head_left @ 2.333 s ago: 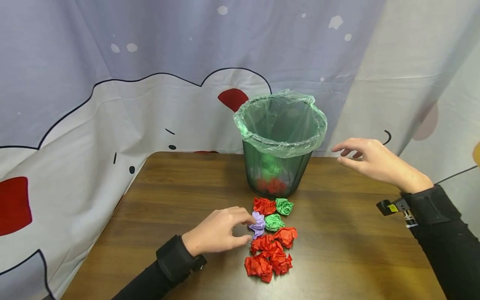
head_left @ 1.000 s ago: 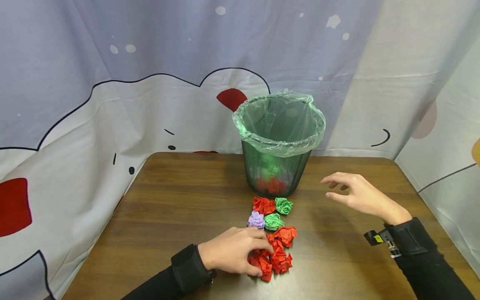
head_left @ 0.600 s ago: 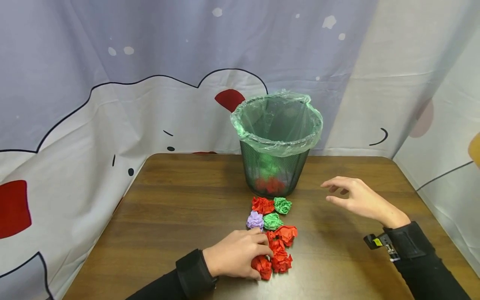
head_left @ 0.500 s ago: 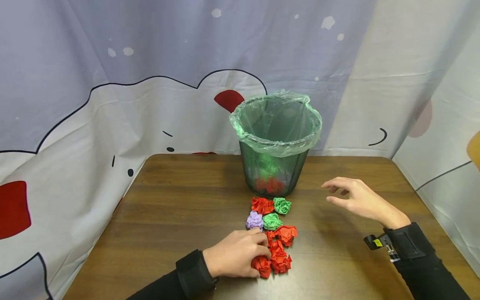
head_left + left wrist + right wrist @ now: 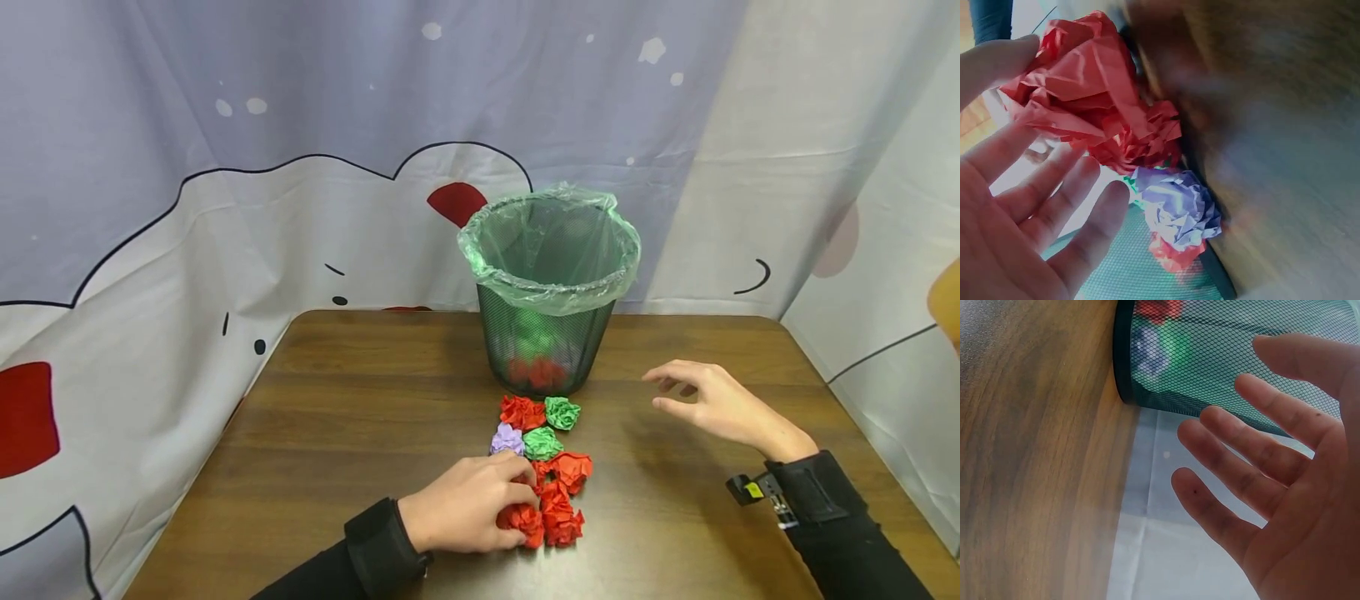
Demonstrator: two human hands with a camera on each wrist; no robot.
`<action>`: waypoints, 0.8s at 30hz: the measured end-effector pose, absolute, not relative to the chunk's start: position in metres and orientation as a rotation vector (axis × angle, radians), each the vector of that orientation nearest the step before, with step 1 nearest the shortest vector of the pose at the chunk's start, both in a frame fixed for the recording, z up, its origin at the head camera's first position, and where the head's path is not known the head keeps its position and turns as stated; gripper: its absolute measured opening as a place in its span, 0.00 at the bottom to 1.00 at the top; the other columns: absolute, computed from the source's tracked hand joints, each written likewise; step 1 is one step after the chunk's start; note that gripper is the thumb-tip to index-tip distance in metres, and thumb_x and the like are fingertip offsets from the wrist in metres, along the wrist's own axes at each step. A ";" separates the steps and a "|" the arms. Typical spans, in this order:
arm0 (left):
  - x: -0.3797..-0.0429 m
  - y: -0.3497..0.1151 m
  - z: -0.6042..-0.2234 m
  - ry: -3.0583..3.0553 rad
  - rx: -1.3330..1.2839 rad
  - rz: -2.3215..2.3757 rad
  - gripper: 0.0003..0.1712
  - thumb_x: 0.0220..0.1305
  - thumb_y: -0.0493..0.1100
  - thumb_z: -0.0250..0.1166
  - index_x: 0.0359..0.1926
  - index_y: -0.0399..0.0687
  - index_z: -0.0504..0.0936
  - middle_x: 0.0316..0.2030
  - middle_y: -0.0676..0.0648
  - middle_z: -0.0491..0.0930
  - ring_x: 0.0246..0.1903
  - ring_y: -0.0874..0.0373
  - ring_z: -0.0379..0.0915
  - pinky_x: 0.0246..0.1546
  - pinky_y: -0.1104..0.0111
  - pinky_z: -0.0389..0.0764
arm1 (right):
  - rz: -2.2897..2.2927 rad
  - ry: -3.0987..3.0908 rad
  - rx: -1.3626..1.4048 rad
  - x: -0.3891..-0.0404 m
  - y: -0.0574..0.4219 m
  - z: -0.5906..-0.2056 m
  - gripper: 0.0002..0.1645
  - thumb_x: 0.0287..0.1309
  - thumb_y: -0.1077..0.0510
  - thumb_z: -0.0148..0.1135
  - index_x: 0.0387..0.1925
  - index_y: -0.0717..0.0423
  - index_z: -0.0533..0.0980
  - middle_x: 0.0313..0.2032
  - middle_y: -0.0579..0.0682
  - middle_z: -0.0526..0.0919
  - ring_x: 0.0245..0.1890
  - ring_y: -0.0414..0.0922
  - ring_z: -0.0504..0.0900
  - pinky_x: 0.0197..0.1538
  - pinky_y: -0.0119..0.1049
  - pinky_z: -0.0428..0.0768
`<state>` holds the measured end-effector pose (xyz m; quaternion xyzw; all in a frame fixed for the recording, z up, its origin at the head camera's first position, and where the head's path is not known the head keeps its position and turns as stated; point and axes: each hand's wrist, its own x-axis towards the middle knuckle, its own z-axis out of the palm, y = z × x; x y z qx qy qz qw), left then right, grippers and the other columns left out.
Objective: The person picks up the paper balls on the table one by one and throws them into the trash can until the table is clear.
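Red paper ball point(image 5: 527, 523) pinched by left hand point(image 5: 467, 507), right hand point(image 5: 722, 406) raised, fingers loosely apart

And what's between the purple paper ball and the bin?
A red paper ball lies between the purple ball and the bin; the head view shows it.

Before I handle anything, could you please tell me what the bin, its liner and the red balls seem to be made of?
Bin: dark mesh, probably painted metal, judging by its see-through grid. Liner: glossy green film, likely plastic, thin, translucent and wrinkled. Red balls: apparently matte paper, showing sharp creases and folded edges.
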<state>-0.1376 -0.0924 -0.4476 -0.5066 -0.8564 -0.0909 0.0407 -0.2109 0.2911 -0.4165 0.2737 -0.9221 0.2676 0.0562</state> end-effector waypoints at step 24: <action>-0.171 -0.109 -0.398 -2.585 -1.342 -0.772 0.16 0.62 0.52 0.70 0.49 0.54 0.84 0.52 0.59 0.75 0.41 0.69 0.75 0.43 0.76 0.76 | 0.866 -2.776 0.861 -0.222 0.287 -0.424 0.16 0.62 0.56 0.68 0.52 0.46 0.81 0.46 0.41 0.85 0.42 0.42 0.85 0.45 0.41 0.83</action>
